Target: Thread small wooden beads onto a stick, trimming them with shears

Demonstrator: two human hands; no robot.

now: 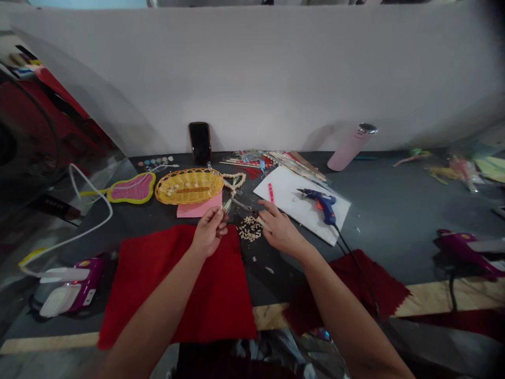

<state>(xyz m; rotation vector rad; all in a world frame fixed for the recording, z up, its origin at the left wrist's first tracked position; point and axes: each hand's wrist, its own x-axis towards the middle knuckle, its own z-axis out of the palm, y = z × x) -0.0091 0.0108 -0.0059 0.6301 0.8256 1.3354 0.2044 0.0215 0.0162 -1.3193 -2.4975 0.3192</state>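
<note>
Left grip: I see the left hand pinching the end of a bunch of pale, thin strands between thumb and forefinger.
Right grip: the right hand is closed on a slim, grey-tipped tool with a pale handle, index finger reaching forward.
Hard to make out: the fingers cover part of that handle; from here I can't be sure what kind of tool it is.
Bead pile: small, pale, tube-like pieces lie between the hands, right beside the right fingers.
Behind the hands: a yellow, oval woven basket partly hides a flat pink sheet; a cream beaded loop lies beside it.
Right side: a blue glue gun rests on a white board, its cord crossing dark-red cloth.
Below left: the left forearm hides part of a bright red cloth.
Cut off: a purple device at the right edge.
</note>
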